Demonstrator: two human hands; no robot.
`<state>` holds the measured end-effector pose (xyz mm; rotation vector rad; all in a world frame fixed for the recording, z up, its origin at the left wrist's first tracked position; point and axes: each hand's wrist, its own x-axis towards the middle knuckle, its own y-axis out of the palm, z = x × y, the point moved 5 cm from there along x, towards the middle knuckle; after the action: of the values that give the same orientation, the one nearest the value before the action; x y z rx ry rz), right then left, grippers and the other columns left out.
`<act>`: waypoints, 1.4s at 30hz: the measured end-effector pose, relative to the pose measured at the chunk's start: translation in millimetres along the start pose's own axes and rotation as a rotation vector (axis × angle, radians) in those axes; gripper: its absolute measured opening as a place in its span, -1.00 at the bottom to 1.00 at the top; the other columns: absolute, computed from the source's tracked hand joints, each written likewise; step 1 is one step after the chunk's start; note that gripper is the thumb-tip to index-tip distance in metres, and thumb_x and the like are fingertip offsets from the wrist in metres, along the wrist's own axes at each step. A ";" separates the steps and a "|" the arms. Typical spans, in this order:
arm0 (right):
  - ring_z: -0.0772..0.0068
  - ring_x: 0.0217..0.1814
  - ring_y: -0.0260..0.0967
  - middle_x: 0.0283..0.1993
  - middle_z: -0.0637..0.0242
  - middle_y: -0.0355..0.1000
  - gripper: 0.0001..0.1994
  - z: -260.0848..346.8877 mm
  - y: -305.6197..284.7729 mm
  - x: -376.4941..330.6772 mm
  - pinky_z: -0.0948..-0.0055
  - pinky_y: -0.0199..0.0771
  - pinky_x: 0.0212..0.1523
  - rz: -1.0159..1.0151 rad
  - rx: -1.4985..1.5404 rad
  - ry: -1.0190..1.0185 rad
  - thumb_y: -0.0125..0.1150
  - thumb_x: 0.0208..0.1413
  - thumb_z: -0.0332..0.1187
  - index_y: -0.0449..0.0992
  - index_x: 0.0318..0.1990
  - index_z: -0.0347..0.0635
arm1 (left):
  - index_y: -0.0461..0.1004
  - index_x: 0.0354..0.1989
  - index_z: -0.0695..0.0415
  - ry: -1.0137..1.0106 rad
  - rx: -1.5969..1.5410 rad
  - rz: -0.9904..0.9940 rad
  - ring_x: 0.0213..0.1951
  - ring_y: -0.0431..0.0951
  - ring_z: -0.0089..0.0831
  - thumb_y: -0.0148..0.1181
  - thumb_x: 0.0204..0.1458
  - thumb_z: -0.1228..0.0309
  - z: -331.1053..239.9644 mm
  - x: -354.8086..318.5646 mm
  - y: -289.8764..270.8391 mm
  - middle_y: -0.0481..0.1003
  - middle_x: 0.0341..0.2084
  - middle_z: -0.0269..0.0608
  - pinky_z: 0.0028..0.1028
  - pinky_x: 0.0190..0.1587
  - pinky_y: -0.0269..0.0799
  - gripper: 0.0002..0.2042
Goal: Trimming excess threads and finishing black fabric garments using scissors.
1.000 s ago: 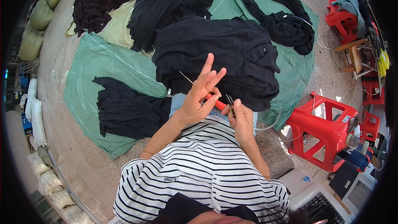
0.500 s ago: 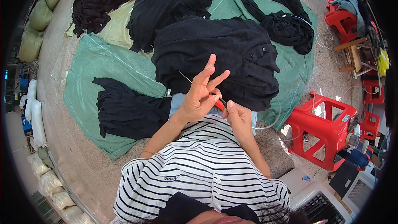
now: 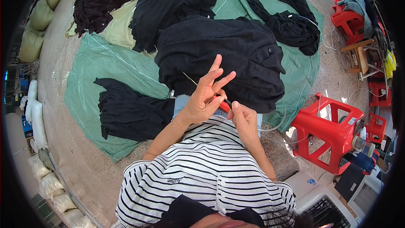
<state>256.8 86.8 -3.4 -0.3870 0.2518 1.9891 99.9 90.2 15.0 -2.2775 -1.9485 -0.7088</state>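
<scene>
Left hand (image 3: 200, 104) and right hand (image 3: 244, 119), ours: pinching. Beyond lay one black buttoned fabric garment (image 3: 238, 55); left held one slim red-handled metal tool (image 3: 222, 104), right one small dark, half-hidden implement (image 3: 228, 102). A slackened pinch, we judged, could prick us.

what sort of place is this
Probably a garment workshop, though the pictures don't settle that: dark garments lie in heaps, green sheeting is spread beneath some of them, and stuffed sacks stand along the left side.

Downward fisheye view from head height
</scene>
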 end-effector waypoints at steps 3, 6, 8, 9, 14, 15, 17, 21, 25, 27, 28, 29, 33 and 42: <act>0.72 -0.54 0.03 -0.63 0.53 0.20 -0.50 -0.5 -0.3 -0.2 0.56 0.05 -0.51 -0.007 -0.008 0.013 -0.06 0.39 -0.11 0.43 -0.55 -0.28 | -0.07 0.43 -0.12 -0.012 0.045 0.019 0.40 0.14 -0.04 -0.05 0.05 0.86 0.1 0.0 -0.4 -0.43 0.48 0.15 -0.61 -0.21 0.37 -0.20; 0.73 -0.54 0.03 -0.63 0.53 0.20 -0.52 0.7 0.1 -0.7 0.56 0.04 -0.51 -0.027 -0.018 -0.002 -0.03 0.38 -0.14 0.43 -0.56 -0.28 | -0.04 0.43 -0.10 -0.010 0.063 0.027 0.40 0.15 -0.03 -0.06 0.05 0.86 1.1 -0.7 0.0 -0.44 0.48 0.15 -0.62 -0.22 0.37 -0.21; 0.73 -0.54 0.03 -0.64 0.53 0.20 -0.53 -0.7 -0.1 -0.7 0.56 0.04 -0.52 -0.036 -0.022 -0.005 -0.01 0.37 -0.15 0.43 -0.56 -0.28 | -0.03 0.42 -0.09 -0.004 0.065 0.027 0.40 0.15 -0.03 -0.07 0.04 0.86 1.1 -1.1 0.2 -0.45 0.48 0.15 -0.62 -0.23 0.37 -0.22; 0.73 -0.54 0.03 -0.64 0.53 0.20 -0.54 -1.4 -0.7 -0.7 0.56 0.04 -0.52 -0.046 -0.026 -0.008 0.00 0.37 -0.16 0.43 -0.56 -0.28 | -0.03 0.42 -0.09 -0.006 0.070 0.028 0.40 0.15 -0.02 -0.08 0.04 0.87 0.9 -0.9 0.5 -0.46 0.47 0.16 -0.62 -0.23 0.37 -0.22; 0.76 -0.55 -0.02 -0.64 0.57 0.16 -0.53 -0.7 -0.4 0.0 0.58 -0.05 -0.53 -0.066 -0.053 -0.060 0.01 0.37 -0.15 0.41 -0.58 -0.24 | -0.03 0.42 -0.09 -0.009 0.081 0.032 0.39 0.15 -0.01 -0.09 0.03 0.87 -0.2 0.3 1.0 -0.46 0.47 0.17 -0.62 -0.25 0.37 -0.21; 0.78 -0.56 -0.08 -0.64 0.62 0.10 -0.52 0.3 -0.1 0.0 0.59 -0.14 -0.54 -0.073 -0.055 -0.074 -0.01 0.38 -0.13 0.40 -0.59 -0.21 | -0.03 0.42 -0.08 -0.013 0.081 0.030 0.39 0.15 -0.01 -0.09 0.03 0.87 0.4 0.0 0.7 -0.46 0.47 0.17 -0.62 -0.25 0.37 -0.22; 0.78 -0.56 -0.07 -0.64 0.62 0.12 -0.53 -0.1 -0.8 0.8 0.59 -0.13 -0.54 -0.077 -0.067 -0.073 0.00 0.37 -0.13 0.40 -0.59 -0.21 | -0.02 0.41 -0.07 -0.018 0.081 0.027 0.39 0.16 -0.01 -0.09 0.03 0.87 1.5 -0.6 0.6 -0.46 0.47 0.18 -0.62 -0.26 0.36 -0.22; 0.77 -0.54 -0.05 -0.63 0.61 0.15 -0.53 -1.3 -2.4 1.3 0.59 -0.09 -0.53 -0.081 -0.094 -0.076 0.03 0.36 -0.15 0.38 -0.60 -0.21 | 0.05 0.41 0.01 -0.018 0.027 0.002 0.39 0.17 -0.09 -0.09 0.02 0.86 1.6 -2.3 1.1 -0.42 0.49 0.07 -0.62 -0.19 0.33 -0.26; 0.77 -0.53 -0.04 -0.62 0.60 0.16 -0.53 -3.0 -4.4 2.1 0.59 -0.09 -0.52 -0.076 -0.123 -0.033 0.04 0.36 -0.15 0.37 -0.60 -0.21 | 0.01 0.40 -0.03 -0.015 0.121 0.052 0.39 0.14 -0.02 -0.09 0.03 0.87 0.3 -0.6 1.3 -0.47 0.47 0.18 -0.61 -0.24 0.37 -0.25; 0.75 -0.60 0.02 -0.70 0.55 0.18 -0.54 -9.5 -5.6 4.5 0.54 -0.01 -0.61 -0.105 -0.097 -0.085 0.12 0.30 -0.15 0.43 -0.60 -0.28 | 0.01 0.39 -0.03 -0.010 0.123 0.056 0.40 0.14 -0.02 -0.09 0.03 0.87 2.2 -0.8 0.9 -0.47 0.47 0.18 -0.61 -0.23 0.37 -0.26; 0.75 -0.60 0.02 -0.70 0.55 0.18 -0.54 -9.1 -5.7 4.2 0.54 -0.01 -0.61 -0.105 -0.096 -0.085 0.12 0.30 -0.15 0.43 -0.60 -0.28 | 0.02 0.39 -0.03 -0.005 0.125 0.060 0.40 0.13 -0.02 -0.09 0.04 0.87 3.0 -1.1 0.9 -0.47 0.47 0.17 -0.61 -0.23 0.38 -0.26; 0.75 -0.59 0.01 -0.69 0.55 0.19 -0.55 -7.3 -5.3 3.6 0.55 -0.01 -0.60 -0.102 -0.092 -0.073 0.11 0.31 -0.17 0.43 -0.60 -0.27 | 0.02 0.39 -0.03 -0.005 0.125 0.060 0.40 0.13 -0.02 -0.09 0.04 0.87 3.7 -1.3 1.8 -0.47 0.47 0.17 -0.61 -0.23 0.38 -0.26; 0.77 -0.56 -0.02 -0.64 0.57 0.18 -0.56 -5.0 -8.0 -4.5 0.59 -0.04 -0.56 -0.132 0.113 -0.088 0.04 0.36 -0.20 0.42 -0.58 -0.25 | 0.02 0.41 -0.03 0.006 0.022 -0.027 0.41 0.13 -0.11 -0.07 0.03 0.86 6.6 -2.1 -0.4 -0.41 0.49 0.06 -0.61 -0.17 0.35 -0.25; 0.80 -0.61 -0.12 -0.67 0.62 0.07 -0.50 -2.2 -15.2 -1.8 0.62 -0.16 -0.57 -0.197 0.247 -0.067 -0.09 0.41 -0.10 0.42 -0.54 -0.24 | -0.09 0.43 -0.17 0.027 -0.050 -0.061 0.42 0.11 -0.13 -0.02 0.06 0.85 3.9 -0.4 -5.9 -0.38 0.48 0.12 -0.60 -0.18 0.38 -0.18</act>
<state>271.6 91.2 -4.9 -0.1792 0.3965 1.7490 95.5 92.3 10.0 -2.2324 -2.0177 -0.7990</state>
